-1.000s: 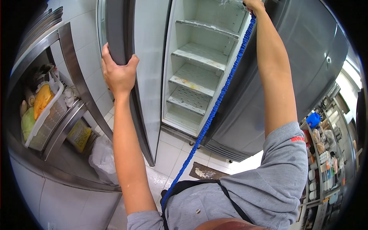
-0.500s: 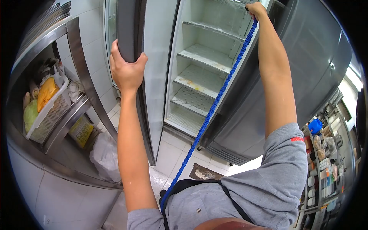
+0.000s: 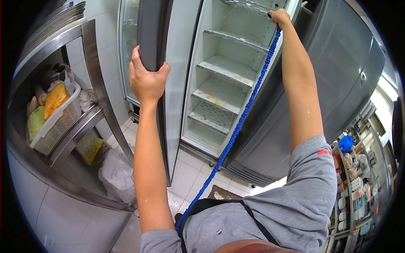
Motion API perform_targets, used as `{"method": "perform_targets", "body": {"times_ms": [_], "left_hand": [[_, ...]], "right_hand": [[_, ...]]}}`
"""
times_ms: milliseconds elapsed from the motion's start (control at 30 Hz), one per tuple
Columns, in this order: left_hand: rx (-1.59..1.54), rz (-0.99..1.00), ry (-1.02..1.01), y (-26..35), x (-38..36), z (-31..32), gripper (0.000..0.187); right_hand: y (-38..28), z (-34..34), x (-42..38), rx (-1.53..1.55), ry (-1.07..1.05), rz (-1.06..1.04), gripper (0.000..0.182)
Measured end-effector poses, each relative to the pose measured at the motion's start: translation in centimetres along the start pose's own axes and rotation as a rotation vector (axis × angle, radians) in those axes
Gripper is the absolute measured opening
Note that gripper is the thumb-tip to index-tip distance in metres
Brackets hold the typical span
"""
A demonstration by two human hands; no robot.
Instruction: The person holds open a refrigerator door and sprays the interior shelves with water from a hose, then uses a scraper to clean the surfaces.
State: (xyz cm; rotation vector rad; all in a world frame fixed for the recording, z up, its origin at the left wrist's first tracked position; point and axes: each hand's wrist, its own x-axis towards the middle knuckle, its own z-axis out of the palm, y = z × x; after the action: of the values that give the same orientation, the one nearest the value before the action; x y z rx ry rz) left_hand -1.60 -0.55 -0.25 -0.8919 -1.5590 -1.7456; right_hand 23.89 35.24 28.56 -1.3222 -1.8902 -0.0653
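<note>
Gripping the open freezer door (image 3: 168,63) by its edge, the left hand (image 3: 145,80) is clamped tight while the right hand (image 3: 279,17) pinches the blue hose (image 3: 240,122) at the top shelf (image 3: 244,8) — wet floor tiles (image 3: 190,173) underfoot risk a slip.

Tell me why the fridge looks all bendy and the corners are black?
Head view: a fisheye lens bows the fridge door that the left hand grips, and leaves dark corners; lighting is bright and even, with white glare at the right edge; the far shelves look small and soft.

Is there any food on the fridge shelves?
No, the fridge shelves are bare, apart from a small stain on one.
</note>
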Motion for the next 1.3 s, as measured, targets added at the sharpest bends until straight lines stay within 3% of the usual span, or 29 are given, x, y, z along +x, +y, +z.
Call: {"method": "perform_targets", "body": {"times_ms": [633, 700, 1300], "left_hand": [[-0.021, 0.021, 0.025, 0.0, 0.0, 0.1, 0.084], [-0.024, 0.019, 0.023, -0.1, 0.0, 0.0, 0.084], [-0.041, 0.005, -0.009, -0.2, 0.1, -0.2, 0.081]], "right_hand": [[-1.2, 0.4, -1.2, -0.041, -0.020, -0.053, 0.037], [-1.1, 0.8, -1.2, 0.014, 0.054, -0.107, 0.045], [0.4, 1.9, -1.6, 0.154, 0.027, -0.058, 0.049]]}}
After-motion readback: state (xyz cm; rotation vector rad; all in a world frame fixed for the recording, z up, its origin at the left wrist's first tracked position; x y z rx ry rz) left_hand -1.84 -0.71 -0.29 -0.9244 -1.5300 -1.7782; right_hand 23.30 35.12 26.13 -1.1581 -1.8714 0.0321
